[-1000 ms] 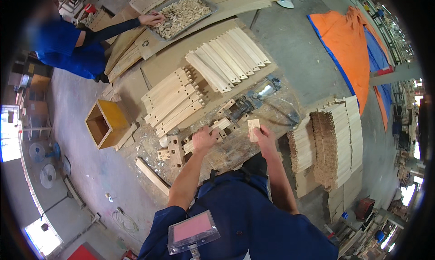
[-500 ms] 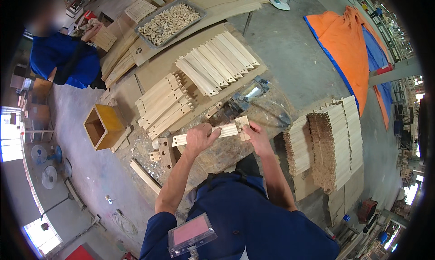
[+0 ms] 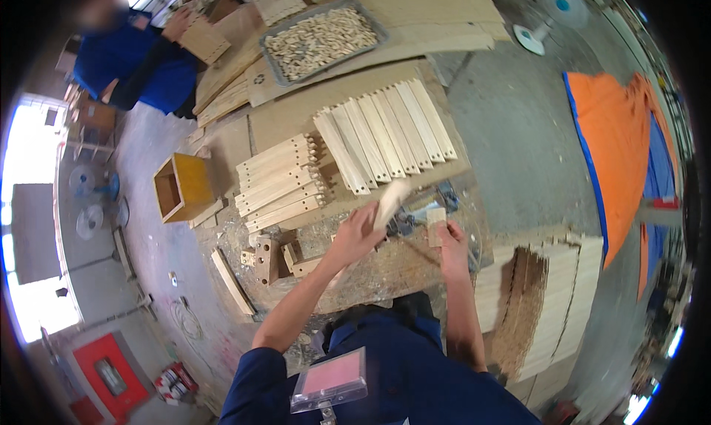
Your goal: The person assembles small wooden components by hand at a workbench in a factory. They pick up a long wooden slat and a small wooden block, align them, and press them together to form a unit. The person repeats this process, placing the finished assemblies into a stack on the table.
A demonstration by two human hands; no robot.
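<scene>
My left hand is closed around a pale wooden slat, lifted at a tilt over the bench and smeared by motion at its upper end. My right hand pinches a small flat wooden block a short way to the right, apart from the slat. Between and beyond the hands, a metal clamp-like fixture sits on the bench, partly hidden. Left of my left hand stand a wooden block with round holes and another wooden piece.
Drilled slats lie in a left stack and a right row. Behind them is a grey tray of dowels. A yellow box stands left, a tall slat stack right. A co-worker in blue handles a panel.
The slat and small block have come apart. My left hand has raised the slat up and to the right; my right hand has moved right with the block. The head view has shifted.
</scene>
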